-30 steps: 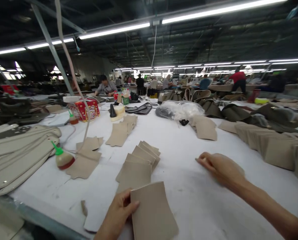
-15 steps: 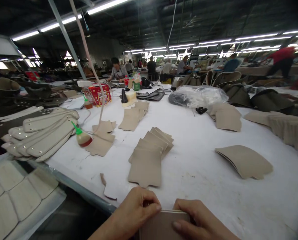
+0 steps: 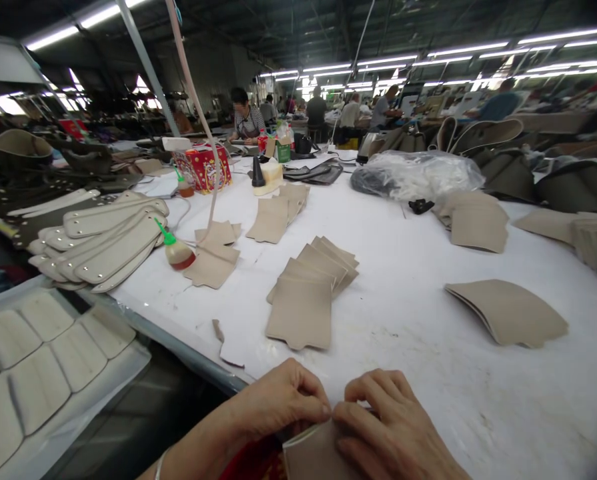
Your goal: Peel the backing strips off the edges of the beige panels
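At the bottom centre, a taupe leather piece [image 3: 314, 455] with a pale layered edge is held at the table's near edge. My left hand [image 3: 283, 400] pinches its upper left corner. Bent over the top edge and face of the same piece is my right hand [image 3: 385, 423], its fingertips close to those of my left hand. Just beyond both hands a fanned stack of similar taupe pieces [image 3: 301, 313] lies on the white table [image 3: 398, 293]. Another small stack [image 3: 508, 312] rests to the right.
Left on the table are a green-tipped glue bottle [image 3: 178, 253], pale riveted straps [image 3: 118, 250] and a red box [image 3: 205, 167]. A tray of pale pieces [image 3: 48, 353] sits lower left. Plastic-wrapped material [image 3: 418, 175] lies at the back; a person [image 3: 247, 120] works beyond.
My right hand has moved up and inward over the piece's top edge, closer to my left hand. The piece is tilted more. The view has shifted, so the table things appear slightly higher.
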The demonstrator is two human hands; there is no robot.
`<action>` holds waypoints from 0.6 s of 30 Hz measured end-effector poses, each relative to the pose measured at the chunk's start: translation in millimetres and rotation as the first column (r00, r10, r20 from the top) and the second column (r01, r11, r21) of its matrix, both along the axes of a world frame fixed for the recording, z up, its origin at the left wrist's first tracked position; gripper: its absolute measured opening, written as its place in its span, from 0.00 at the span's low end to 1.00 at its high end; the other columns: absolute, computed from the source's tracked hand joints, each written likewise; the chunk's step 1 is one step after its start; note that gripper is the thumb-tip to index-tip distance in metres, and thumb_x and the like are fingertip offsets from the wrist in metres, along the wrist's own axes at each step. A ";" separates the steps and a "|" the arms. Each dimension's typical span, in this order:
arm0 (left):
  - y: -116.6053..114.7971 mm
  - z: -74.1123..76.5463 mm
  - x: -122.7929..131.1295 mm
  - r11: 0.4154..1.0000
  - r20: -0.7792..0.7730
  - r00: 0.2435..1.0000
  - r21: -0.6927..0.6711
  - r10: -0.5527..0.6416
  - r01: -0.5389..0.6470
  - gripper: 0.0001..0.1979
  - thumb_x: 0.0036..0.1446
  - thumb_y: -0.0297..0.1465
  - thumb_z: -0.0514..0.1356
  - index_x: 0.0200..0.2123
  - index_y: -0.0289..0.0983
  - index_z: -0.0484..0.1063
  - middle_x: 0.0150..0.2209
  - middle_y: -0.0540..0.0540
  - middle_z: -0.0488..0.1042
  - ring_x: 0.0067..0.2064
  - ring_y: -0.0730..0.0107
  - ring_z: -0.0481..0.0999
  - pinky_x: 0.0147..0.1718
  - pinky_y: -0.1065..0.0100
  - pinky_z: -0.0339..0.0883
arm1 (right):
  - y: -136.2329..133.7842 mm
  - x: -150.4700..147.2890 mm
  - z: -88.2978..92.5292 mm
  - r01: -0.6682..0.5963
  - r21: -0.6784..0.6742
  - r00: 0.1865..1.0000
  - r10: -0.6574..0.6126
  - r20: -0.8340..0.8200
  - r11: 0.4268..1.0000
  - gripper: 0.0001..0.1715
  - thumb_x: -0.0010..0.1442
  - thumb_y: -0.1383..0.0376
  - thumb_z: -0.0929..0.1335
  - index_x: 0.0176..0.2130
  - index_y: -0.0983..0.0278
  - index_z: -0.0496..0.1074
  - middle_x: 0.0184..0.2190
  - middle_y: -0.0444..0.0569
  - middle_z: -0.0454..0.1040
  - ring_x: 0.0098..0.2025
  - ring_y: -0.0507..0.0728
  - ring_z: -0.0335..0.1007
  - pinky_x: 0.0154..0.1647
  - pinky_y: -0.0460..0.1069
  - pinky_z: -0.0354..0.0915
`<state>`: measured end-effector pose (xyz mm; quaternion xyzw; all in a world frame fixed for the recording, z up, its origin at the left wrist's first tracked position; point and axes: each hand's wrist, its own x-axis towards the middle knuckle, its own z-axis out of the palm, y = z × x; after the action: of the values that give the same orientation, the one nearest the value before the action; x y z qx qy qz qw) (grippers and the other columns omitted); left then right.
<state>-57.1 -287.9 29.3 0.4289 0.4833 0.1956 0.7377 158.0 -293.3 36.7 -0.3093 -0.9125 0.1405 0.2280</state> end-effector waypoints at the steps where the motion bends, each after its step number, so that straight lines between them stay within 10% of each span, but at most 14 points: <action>1: -0.3 -1.1 0.8 1.000 0.001 1.000 -0.001 0.008 -0.008 0.09 0.41 0.33 0.64 0.23 0.32 0.75 0.16 0.54 0.64 0.19 0.79 0.57 0.19 0.74 0.48 | -0.6 -1.7 -2.2 0.001 0.041 1.000 0.000 -0.012 0.999 0.09 0.59 0.71 0.69 0.40 0.58 0.72 0.34 0.44 0.74 0.35 0.58 0.66 0.38 0.53 0.55; 18: -10.6 -9.0 12.9 0.993 -0.098 0.995 0.113 -0.012 0.023 0.07 0.39 0.30 0.57 0.23 0.33 0.72 0.17 0.53 0.65 0.19 0.75 0.60 0.18 0.73 0.53 | -3.7 -11.7 -18.7 -0.047 0.156 0.998 0.051 -0.025 0.987 0.15 0.67 0.73 0.60 0.30 0.62 0.67 0.27 0.45 0.69 0.30 0.57 0.59 0.35 0.54 0.48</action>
<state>-44.3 -298.5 20.3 0.4837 0.5028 0.1953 0.6893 146.3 -297.0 18.0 -0.2660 -0.9245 0.0792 0.2611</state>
